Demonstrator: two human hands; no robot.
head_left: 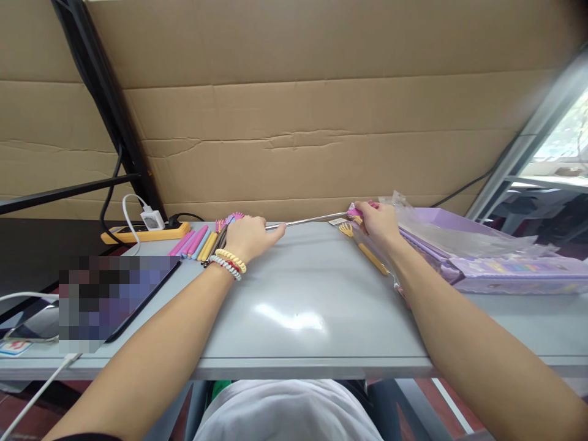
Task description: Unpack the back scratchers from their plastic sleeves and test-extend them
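Observation:
A thin extended metal rod (312,219), which looks like a telescopic back scratcher, spans the space between my hands just above the desk. My left hand (248,237) is closed round its left end, thumb pointing along the rod. At the other end, my right hand (379,223) grips a pink piece; the fingers partly hide it. Under and beside my right hand lies a yellow back scratcher (373,257) with a small claw-shaped head, partly in clear wrapping. Several pink, blue, yellow and brown handles (195,242) lie side by side left of my left hand, with pink and purple claw heads (229,219) behind it.
A purple box (519,275) with clear plastic wrap (478,236) stands on the right. On the left are a yellow power strip (142,233) with a white charger (152,218), a tablet (142,288) and white cables. Cardboard (294,110) walls the desk's back.

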